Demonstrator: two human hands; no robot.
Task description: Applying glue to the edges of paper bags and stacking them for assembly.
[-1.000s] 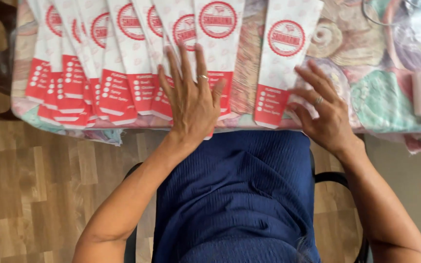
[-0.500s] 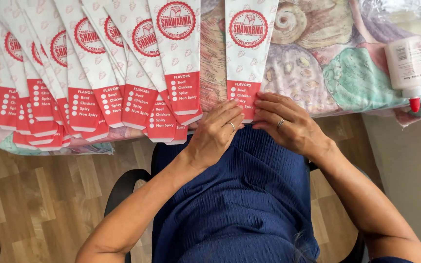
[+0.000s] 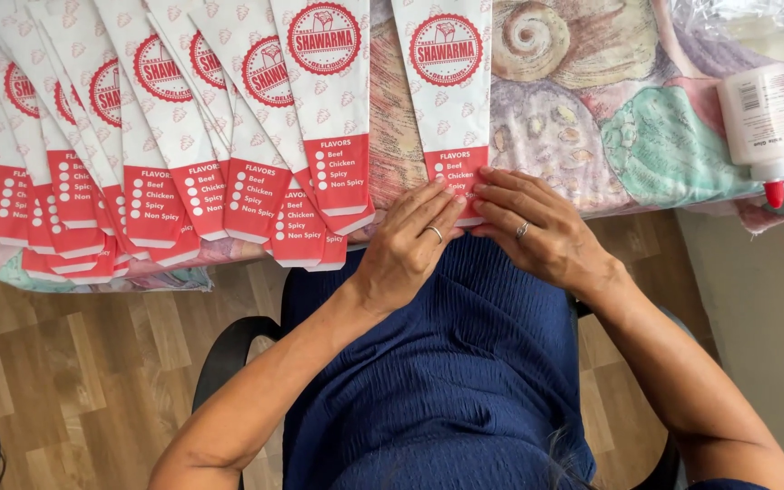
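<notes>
One head-worn view looks steeply down from close above the lap, facing the worktop (image 3: 592,136) edge at 12 o'clock, floor (image 3: 65,381) at 8 o'clock.

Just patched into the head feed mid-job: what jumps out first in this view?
A fan of overlapping red-and-white paper sleeves fills the table's left and centre. One lone sleeve lies apart to their right, and both hands, the left hand and the right hand, press on its lower end at the table edge. A white glue bottle with a red tip lies at the far right on the patterned tablecloth.
</notes>
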